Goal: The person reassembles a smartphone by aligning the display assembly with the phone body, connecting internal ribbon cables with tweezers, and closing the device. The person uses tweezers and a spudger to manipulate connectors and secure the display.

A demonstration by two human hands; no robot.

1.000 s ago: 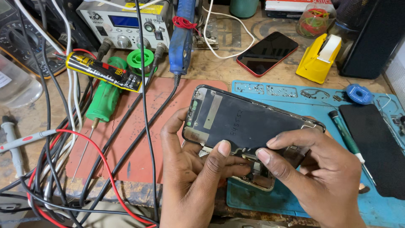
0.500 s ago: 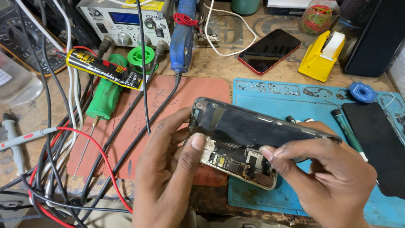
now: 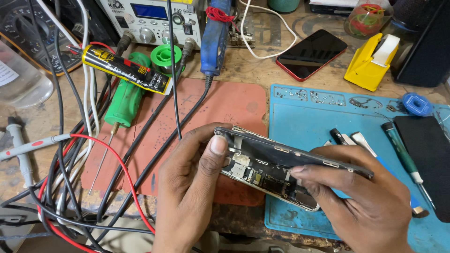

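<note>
Head view. I hold a dark, flat smartphone with its screen panel lifted away from the metal frame (image 3: 281, 164), tilted on edge above the seam between the rust-red rubber work mat (image 3: 225, 107) and the light-blue silicone repair mat (image 3: 300, 117). My left hand (image 3: 192, 187) clasps the phone's near end, thumb pressed flat against the upper corner and fingers curled beneath. My right hand (image 3: 361, 197) pinches the far end, thumb laid along the lower edge by the exposed circuit board (image 3: 262, 175), the other fingers wrapped over the dark panel.

As I judge it, the opening is partly done: the panel stands clear of the frame along the side facing me, with boards and connectors showing in the gap, yet the two halves are not fully apart; whether any cable joins them I cannot tell.

Relative to the phone: just to its right on the blue mat lie a green-handled precision screwdriver (image 3: 398, 150) and a black-tipped pen-like tool (image 3: 338, 136); further right a flat black slab (image 3: 424, 154). Beyond it rest a red-edged smartphone, face up (image 3: 311, 54), and a yellow tape dispenser (image 3: 370, 61). To its upper left lie a green-handled screwdriver (image 3: 124, 100), a yellow-and-black adhesive tube (image 3: 124, 69) and tangled red, black and white leads (image 3: 70, 154).
</note>
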